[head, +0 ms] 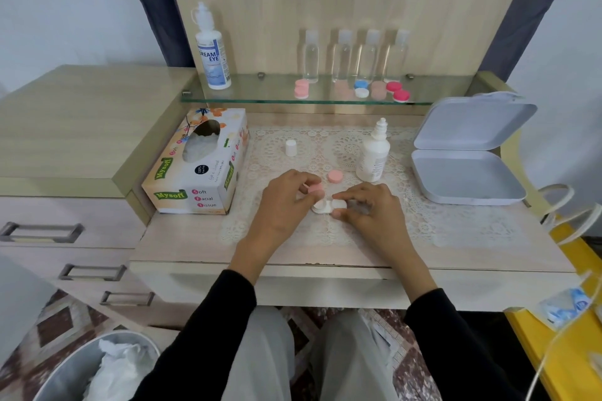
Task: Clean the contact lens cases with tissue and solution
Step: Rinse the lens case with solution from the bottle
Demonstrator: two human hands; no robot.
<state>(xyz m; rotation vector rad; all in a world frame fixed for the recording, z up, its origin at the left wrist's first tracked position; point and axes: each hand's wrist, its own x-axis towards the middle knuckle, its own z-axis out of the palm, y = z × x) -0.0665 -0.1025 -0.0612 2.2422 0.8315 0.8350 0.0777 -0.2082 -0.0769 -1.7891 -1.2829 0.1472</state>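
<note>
At frame center, L hand [286,202] pinched a pink cap [315,188] btwn thumb & fingertips, R hand [371,212] fingers clamped on the white lens case [322,206].

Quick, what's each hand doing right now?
Left hand pinches the pink cap.
Right hand pinches the white lens case.

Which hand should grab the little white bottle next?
Probably the right hand: the bottle stands nearest it, and the left hand holds a pink cap. It must release the case first.
</note>
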